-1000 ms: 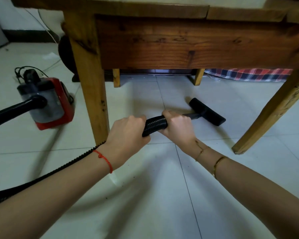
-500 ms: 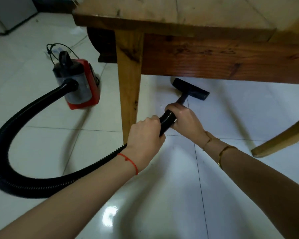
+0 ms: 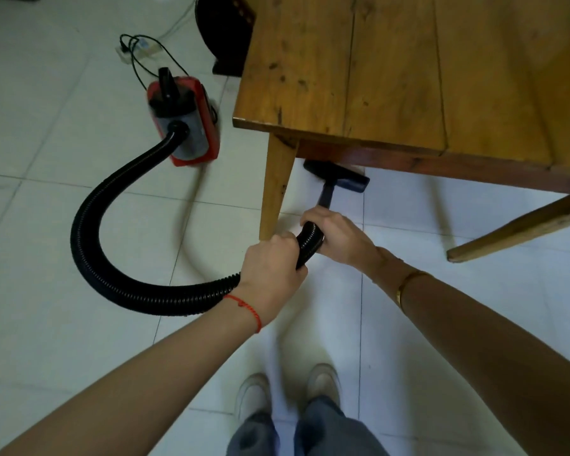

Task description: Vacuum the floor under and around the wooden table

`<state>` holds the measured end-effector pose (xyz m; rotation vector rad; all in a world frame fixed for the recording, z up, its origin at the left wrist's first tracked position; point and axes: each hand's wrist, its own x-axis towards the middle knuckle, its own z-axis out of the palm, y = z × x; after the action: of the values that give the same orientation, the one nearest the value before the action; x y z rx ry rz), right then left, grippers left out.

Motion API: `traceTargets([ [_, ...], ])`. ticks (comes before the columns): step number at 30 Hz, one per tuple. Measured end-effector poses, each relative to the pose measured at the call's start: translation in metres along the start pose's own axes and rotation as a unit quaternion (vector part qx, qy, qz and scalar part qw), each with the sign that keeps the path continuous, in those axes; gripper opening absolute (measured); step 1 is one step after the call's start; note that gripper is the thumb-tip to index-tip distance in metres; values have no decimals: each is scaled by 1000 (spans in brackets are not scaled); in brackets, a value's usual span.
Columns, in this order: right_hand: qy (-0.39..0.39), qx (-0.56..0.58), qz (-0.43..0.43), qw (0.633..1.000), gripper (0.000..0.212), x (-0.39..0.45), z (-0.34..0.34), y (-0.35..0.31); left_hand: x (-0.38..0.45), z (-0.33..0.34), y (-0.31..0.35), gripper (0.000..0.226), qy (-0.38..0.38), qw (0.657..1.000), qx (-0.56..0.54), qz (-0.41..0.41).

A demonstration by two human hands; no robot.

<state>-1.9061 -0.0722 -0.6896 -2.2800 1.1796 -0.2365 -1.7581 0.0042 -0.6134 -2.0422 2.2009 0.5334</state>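
Black ribbed vacuum hose [image 3: 112,278] curves across a white tiled floor [image 3: 46,340], seen from above by the person holding it. The left hand [image 3: 272,274] is closed around the hose, a red string bracelet [image 3: 244,307] on its wrist. The right hand [image 3: 338,236] is wrapped around the hose end just ahead of it, near a wooden table leg [image 3: 275,192]. From that hand a short black tube leads to the flat black nozzle [image 3: 338,177], which rests on the floor partly under the edge of the wooden tabletop [image 3: 392,70]. The hose loops left and back up to a red and grey vacuum canister [image 3: 185,126] standing on the floor beside the table. Pale shoes [image 3: 254,394] show at the bottom edge.
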Motion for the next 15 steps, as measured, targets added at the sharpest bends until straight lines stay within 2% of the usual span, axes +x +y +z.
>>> traceTargets([
  [3,-6,40,2,999,24,-12,-12,-25,-18,-25,1,27,-24,1000,15,0],
  [9,-37,60,42,997,23,-29,-23,-58,-47,-65,2,15,-55,998,17,3],
  [15,0,86,62,994,19,-36,-31,-73,-55,-85,7,18,-58,997,48,16],
])
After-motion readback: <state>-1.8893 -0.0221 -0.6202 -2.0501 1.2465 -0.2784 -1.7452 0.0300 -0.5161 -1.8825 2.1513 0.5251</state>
